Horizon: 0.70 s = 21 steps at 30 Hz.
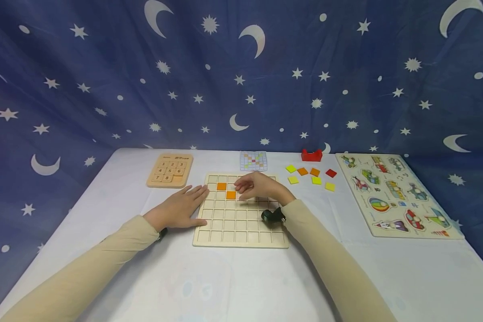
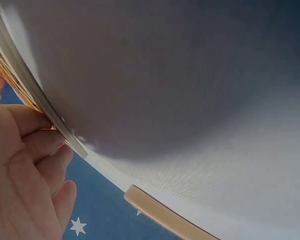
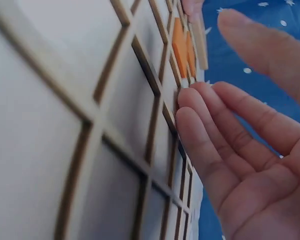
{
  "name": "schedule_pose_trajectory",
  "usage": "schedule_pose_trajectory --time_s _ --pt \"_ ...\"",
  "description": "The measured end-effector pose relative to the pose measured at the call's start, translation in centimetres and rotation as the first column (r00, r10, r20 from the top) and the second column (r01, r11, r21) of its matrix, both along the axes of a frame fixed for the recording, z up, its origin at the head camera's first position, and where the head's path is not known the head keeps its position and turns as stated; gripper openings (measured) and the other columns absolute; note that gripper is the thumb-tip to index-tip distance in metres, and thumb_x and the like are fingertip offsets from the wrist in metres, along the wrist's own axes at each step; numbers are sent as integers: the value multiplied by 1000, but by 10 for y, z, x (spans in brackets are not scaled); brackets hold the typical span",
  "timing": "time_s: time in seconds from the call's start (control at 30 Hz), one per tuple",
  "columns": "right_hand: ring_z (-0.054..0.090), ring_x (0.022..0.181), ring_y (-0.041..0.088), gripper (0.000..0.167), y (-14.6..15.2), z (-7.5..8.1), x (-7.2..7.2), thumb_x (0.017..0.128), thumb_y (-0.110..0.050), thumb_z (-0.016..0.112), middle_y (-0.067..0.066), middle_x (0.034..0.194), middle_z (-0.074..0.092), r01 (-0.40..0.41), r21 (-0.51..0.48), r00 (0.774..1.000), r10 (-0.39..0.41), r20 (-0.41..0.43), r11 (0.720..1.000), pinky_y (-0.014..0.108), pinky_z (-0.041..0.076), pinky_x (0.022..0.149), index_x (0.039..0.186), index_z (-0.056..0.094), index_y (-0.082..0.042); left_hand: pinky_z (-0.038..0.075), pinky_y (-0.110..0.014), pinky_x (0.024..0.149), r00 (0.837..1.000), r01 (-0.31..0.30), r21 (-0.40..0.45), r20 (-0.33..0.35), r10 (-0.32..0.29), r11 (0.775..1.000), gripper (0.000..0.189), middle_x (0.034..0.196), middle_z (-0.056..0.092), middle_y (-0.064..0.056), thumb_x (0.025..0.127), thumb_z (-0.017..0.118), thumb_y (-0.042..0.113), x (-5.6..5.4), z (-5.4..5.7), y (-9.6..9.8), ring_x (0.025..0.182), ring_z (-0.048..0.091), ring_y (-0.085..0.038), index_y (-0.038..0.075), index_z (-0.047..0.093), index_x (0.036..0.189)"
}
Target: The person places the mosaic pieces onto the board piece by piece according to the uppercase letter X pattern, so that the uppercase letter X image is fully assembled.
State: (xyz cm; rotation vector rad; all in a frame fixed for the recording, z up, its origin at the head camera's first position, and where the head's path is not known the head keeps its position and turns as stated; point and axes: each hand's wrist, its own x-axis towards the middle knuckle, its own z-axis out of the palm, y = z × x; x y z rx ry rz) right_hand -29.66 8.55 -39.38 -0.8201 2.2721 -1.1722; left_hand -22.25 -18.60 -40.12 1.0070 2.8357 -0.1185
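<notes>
at grid board (image 1: pixel 241 226) | right grip (image 1: pixel 259 185) half-spread, empty | left grip (image 1: pixel 182 208) outstretched, touching edge

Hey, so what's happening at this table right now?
Someone is working at a wooden grid board. Their left hand rests at its left edge, while their right hand is over the board with no tile visible in it. Two orange tiles sit in the grid, diagonal to each other. Loose tiles in yellow, orange and red lie off to the right, and a small patterned card lies past the far edge.
</notes>
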Motion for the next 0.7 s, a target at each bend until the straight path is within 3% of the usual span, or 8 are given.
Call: schedule_pose_trajectory --time_s 0.2,0.4,0.7 --pt "64 105 27 47 23 2 1 80 -6 73 19 115 65 6 -39 1000 -7 -7 999 31 53 93 123 58 5 20 -49 118 1000 11 0 -8 -11 1000 89 154 25 -20 89 46 61 0 0 -1 143 25 -34 -4 25 147" --pt "62 110 32 52 53 8 2 80 -7 73 23 120 62 64 -48 998 -64 -2 997 36 51 97 127 55 5 21 -49 118 1000 17 8 -12 -17 1000 89 154 25 -20 89 46 61 0 -1 -1 142 26 -34 -4 25 146" --pt "59 114 35 51 103 22 -2 81 -7 73 23 126 59 202 -38 977 -205 -62 979 36 50 98 127 54 5 22 -50 117 999 30 5 -28 -30 1000 87 153 27 -21 89 48 58 0 -1 -2 141 28 -35 -5 27 145"
